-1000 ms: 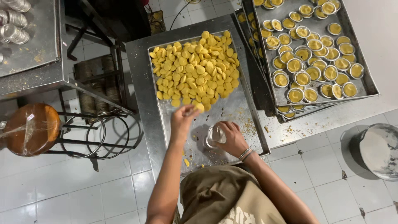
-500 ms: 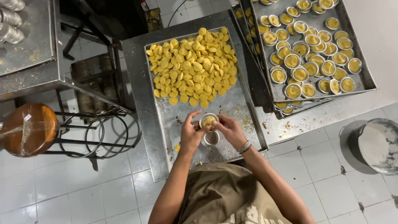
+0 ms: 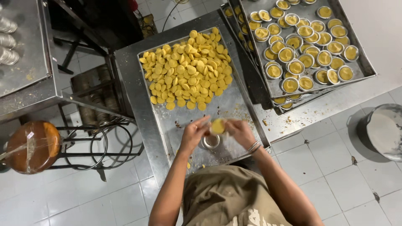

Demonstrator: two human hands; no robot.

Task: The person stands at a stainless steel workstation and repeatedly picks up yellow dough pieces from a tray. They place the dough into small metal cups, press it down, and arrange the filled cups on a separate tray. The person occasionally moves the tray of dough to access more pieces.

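White floor tiles surround a steel tray point(image 3: 167, 125); left hand point(image 3: 193, 134) and right hand point(image 3: 238, 132) pinch a soft yellow dough disc point(image 3: 217, 126) over a small round tin point(image 3: 210, 141), fingers closed on it.

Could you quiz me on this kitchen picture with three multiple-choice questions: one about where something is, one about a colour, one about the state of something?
1. Where is the small empty metal cup?
A. on the tray below the hands
B. on the floor
C. on the stool

2. What colour are the dough discs?
A. white
B. yellow
C. green

3. The cups on the right tray are
A. empty
B. overturned
C. filled

A: it sits on the near tray, under the left hand and right hand.
B: the pile is yellow.
C: each holds yellow dough.
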